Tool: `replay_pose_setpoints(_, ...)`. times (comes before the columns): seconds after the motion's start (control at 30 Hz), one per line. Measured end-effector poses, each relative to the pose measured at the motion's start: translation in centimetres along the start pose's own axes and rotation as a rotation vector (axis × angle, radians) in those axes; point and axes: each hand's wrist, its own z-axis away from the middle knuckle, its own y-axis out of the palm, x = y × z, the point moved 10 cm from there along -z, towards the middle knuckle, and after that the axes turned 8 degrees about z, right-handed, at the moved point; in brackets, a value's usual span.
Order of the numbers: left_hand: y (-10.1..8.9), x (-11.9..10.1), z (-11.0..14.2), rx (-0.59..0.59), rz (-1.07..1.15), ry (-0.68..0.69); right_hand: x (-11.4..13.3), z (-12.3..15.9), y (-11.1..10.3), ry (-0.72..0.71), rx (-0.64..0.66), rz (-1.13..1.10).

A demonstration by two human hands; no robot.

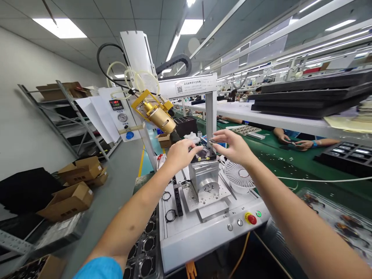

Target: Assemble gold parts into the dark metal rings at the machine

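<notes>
Dark part sitting atop metal fixture block, right between both grips. Left grip curled, half closed, fingertips at part's near edge; right grip half open, fingers reaching just beside it; cannot tell if either has hold. Gold syringe in yellow bracket up beyond left grip. White fan just right of block, under right grip. Black rings on machine base below left grip.
</notes>
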Motion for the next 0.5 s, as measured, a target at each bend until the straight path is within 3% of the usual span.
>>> replay_pose_setpoints(0.1,1.5,0.1,-0.8,0.134,-0.091,-0.098,-1.2,6.2,-2.9,0.123,-0.117,-0.079)
replay_pose_setpoints(0.23,1.0,-0.8,-0.5,0.179,0.002,0.049,-3.1,17.9,-4.5,0.322,-0.124,-0.081)
replay_pose_setpoints(0.37,1.3,-0.6,0.2,0.277,0.113,0.165,-7.7,29.4,-2.6,0.583,-0.036,-0.102)
replay_pose_setpoints(0.5,2.6,0.3,1.2,0.346,0.182,0.176,-11.7,37.1,0.4,0.816,0.061,-0.193)
